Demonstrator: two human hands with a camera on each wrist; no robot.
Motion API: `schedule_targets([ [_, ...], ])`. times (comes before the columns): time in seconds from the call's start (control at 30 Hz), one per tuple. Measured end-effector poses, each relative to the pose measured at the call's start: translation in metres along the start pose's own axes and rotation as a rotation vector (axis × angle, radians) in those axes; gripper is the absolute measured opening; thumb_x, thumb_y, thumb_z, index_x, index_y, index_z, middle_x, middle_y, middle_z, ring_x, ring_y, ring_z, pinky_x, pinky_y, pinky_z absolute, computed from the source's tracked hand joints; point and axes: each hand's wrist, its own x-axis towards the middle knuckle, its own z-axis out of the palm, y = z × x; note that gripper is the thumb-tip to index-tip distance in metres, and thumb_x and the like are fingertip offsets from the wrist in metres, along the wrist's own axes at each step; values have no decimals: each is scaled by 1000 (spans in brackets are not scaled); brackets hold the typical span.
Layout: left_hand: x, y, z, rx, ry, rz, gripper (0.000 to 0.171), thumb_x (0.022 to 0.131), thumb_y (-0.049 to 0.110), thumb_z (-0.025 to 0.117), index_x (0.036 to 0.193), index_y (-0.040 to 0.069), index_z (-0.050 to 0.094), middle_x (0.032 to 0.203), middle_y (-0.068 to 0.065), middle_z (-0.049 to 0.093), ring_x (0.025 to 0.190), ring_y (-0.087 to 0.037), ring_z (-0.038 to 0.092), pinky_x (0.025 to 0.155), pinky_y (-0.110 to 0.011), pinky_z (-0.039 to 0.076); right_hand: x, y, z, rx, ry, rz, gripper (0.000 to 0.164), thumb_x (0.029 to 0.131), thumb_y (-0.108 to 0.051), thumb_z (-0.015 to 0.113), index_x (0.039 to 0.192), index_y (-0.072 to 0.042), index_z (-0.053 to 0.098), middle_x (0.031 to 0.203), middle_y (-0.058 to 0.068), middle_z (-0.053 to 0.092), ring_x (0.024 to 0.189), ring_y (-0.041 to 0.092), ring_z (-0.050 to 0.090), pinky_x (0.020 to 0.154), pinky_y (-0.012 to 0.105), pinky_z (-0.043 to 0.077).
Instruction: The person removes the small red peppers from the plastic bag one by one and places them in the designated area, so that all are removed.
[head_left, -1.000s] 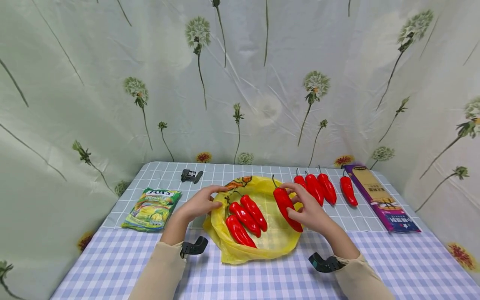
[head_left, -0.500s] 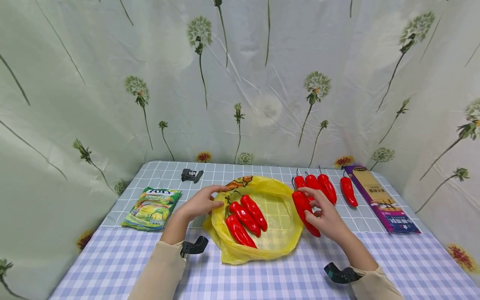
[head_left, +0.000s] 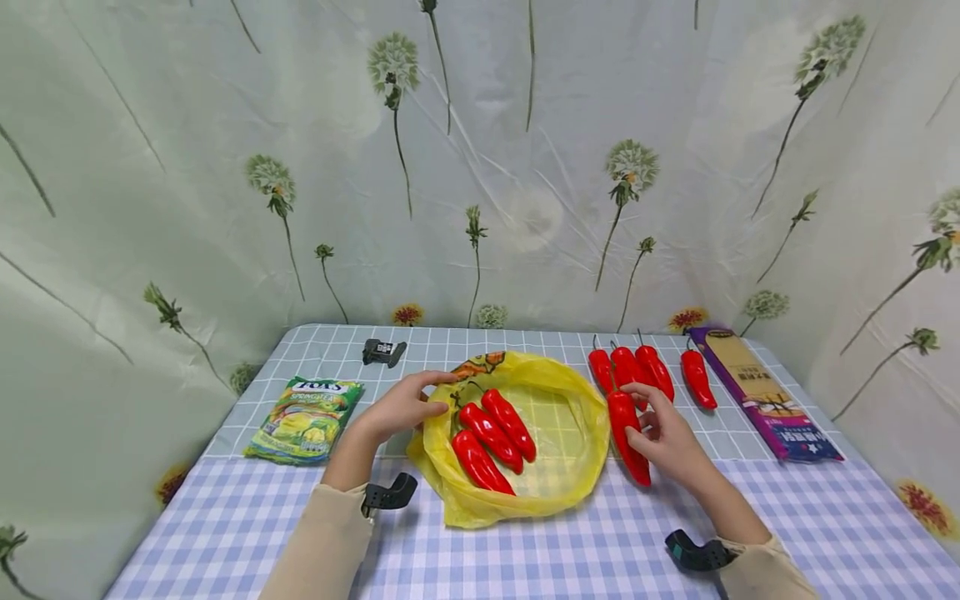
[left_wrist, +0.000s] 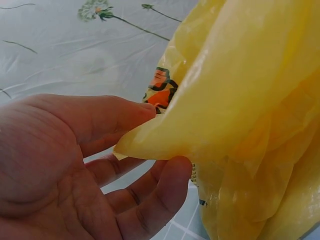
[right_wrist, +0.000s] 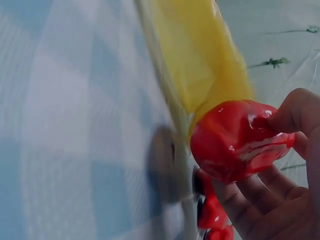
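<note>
A yellow plastic bag (head_left: 551, 400) lies spread wide on the table, with three red chili peppers (head_left: 489, 437) inside. My left hand (head_left: 401, 408) holds the bag's left rim; in the left wrist view a fold of yellow film (left_wrist: 165, 135) sits between thumb and fingers. Just outside the right rim, my right hand (head_left: 667, 433) grips another red chili pepper (head_left: 627, 437), stem pointing away from me. In the right wrist view this pepper (right_wrist: 235, 142) is pinched between thumb and fingers, its rounded end toward the camera. Whether it touches the cloth I cannot tell.
Several more red peppers (head_left: 654, 371) lie behind my right hand, one (head_left: 697, 379) set apart. A purple and tan packet (head_left: 765, 396) lies at the far right. A green candy bag (head_left: 303, 419) is at left, and a small black device (head_left: 383, 352) at the back.
My right hand has carried its pepper from above the bag's opening rightward and toward me, past the right rim. The left hand stays on the bag.
</note>
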Motion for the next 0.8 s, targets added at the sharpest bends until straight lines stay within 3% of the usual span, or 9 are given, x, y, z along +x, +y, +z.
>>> schedule_targets([
  [0.37,0,1,1,1,3,-18,44,97,13,61,141,16,56,142,-14,54,82,-19,62,63,-31,58,0,13,-3,-95,-34,68,64,83,-12,76,138,-11,45,128,17,50,100,26,59,72,15,53],
  [0.63,1,3,2,3,0,-21,43,97,15,61,140,16,57,142,-14,54,82,-20,61,64,-31,58,1,19,0,-97,-50,99,64,83,-16,77,140,-14,47,133,17,51,112,32,58,83,42,61],
  [0.8,1,3,2,11,1,-28,43,97,16,61,140,16,57,143,-15,53,84,-20,61,65,-31,58,-1,18,1,-106,-46,112,64,84,-20,78,141,-15,49,134,17,52,114,35,58,84,44,61],
])
